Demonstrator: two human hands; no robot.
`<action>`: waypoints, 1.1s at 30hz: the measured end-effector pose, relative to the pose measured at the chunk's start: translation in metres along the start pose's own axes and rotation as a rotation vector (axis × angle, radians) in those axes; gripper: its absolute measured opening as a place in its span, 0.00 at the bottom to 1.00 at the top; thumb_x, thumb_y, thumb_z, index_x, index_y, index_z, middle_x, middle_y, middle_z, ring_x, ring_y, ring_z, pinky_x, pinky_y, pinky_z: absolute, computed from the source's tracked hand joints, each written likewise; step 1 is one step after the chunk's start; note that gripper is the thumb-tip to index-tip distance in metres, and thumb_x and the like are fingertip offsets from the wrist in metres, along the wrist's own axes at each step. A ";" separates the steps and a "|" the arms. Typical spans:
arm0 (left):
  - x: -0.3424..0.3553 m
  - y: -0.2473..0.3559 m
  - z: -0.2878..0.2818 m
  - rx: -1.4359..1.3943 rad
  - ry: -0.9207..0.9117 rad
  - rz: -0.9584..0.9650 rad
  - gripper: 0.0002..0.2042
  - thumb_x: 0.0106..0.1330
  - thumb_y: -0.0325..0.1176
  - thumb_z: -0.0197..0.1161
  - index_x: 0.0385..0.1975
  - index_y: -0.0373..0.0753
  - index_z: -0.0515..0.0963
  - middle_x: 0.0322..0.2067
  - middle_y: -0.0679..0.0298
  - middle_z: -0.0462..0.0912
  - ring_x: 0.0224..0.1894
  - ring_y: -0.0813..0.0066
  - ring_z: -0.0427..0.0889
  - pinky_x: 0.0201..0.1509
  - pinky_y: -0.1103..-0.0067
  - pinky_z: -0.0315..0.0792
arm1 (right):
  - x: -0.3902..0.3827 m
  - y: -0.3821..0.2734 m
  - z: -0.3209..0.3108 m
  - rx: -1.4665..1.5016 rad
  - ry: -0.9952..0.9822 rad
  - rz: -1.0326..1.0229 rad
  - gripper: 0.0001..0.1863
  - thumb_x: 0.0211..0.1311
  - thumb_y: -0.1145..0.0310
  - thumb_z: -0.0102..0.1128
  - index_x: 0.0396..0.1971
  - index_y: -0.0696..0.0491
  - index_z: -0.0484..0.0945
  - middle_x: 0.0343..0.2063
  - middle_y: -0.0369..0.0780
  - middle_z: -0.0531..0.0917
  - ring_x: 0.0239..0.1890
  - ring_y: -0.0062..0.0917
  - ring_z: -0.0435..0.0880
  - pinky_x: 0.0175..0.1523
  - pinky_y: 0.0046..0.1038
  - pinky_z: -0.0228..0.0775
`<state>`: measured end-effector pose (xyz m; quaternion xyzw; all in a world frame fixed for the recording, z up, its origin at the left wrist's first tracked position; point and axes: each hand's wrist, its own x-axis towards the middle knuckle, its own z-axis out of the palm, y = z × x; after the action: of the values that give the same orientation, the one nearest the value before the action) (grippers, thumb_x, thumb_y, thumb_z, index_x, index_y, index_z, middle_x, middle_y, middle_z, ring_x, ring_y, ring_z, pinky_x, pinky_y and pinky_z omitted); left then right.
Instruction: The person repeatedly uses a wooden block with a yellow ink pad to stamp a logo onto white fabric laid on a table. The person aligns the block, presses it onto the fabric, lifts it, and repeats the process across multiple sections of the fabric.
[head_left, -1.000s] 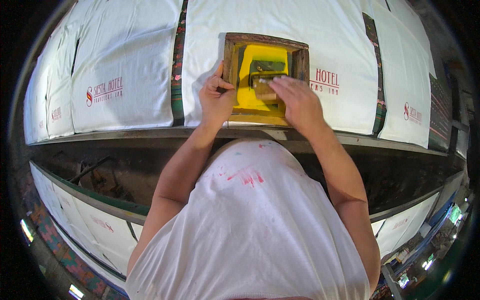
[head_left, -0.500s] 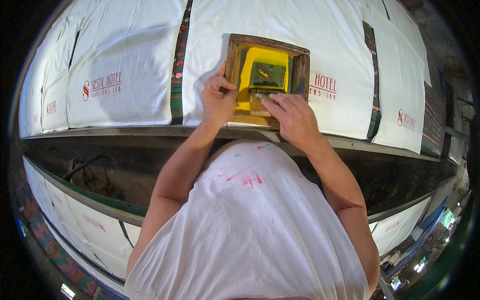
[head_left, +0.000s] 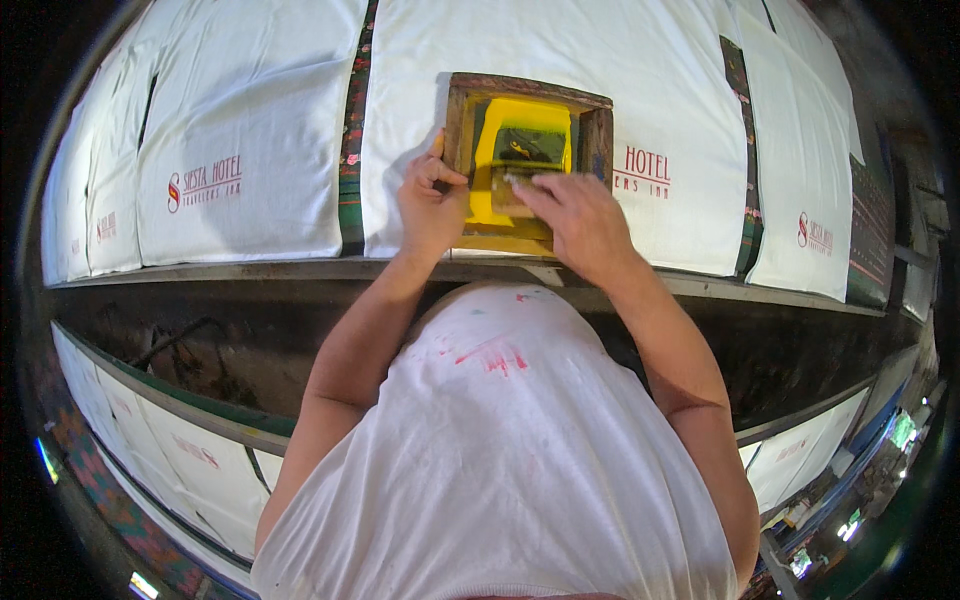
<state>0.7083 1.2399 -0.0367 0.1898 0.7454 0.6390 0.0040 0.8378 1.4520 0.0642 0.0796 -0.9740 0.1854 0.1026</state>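
Note:
A small wooden-framed printing screen (head_left: pixel 598 140) lies on a white cloth (head_left: pixel 410 60) in front of me. Yellow ink (head_left: pixel 491 130) coats its mesh around a dark greenish window. Inside the frame, my right hand (head_left: pixel 590 225) grips a squeegee (head_left: pixel 513 196), its far edge over the near part of the window. My left hand (head_left: pixel 433 205) is closed on the frame's left side, its thumb and fingers around the wood. Part of a red printed mark on the cloth shows right of the frame; the rest lies under the screen.
More white cloths with red printed marks lie along the table, one at left (head_left: pixel 240 130) and one at right (head_left: pixel 795 150). Dark patterned strips show between them. A dark gap separates this table's edge (head_left: pixel 300 266) from another cloth-covered table (head_left: pixel 180 430) nearer and below.
My right hand has pushed the squeegee a little farther from me, onto the dark window. My left hand keeps its hold on the frame.

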 end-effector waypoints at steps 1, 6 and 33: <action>0.000 0.002 0.000 0.007 0.000 0.003 0.10 0.56 0.13 0.69 0.29 0.39 0.82 0.68 0.44 0.84 0.60 0.55 0.84 0.67 0.67 0.75 | -0.003 0.000 -0.003 0.021 -0.021 -0.012 0.30 0.61 0.79 0.62 0.64 0.45 0.87 0.51 0.41 0.90 0.54 0.40 0.88 0.60 0.43 0.80; 0.000 -0.002 -0.003 0.050 -0.051 0.028 0.11 0.58 0.10 0.66 0.31 0.37 0.80 0.72 0.45 0.81 0.63 0.61 0.84 0.69 0.72 0.73 | 0.027 0.027 -0.028 0.160 -0.158 0.099 0.27 0.62 0.82 0.59 0.60 0.46 0.88 0.53 0.43 0.91 0.56 0.43 0.89 0.61 0.43 0.81; 0.005 0.026 -0.002 -0.367 0.016 -0.092 0.11 0.57 0.10 0.66 0.27 0.36 0.79 0.72 0.43 0.80 0.72 0.64 0.82 0.71 0.72 0.75 | -0.040 -0.026 -0.032 0.269 0.117 -0.032 0.16 0.56 0.66 0.81 0.43 0.53 0.89 0.44 0.42 0.89 0.50 0.39 0.86 0.57 0.41 0.79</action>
<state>0.7106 1.2422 -0.0104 0.1465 0.6243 0.7648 0.0620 0.8865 1.4446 0.0931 0.0971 -0.9313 0.3171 0.1507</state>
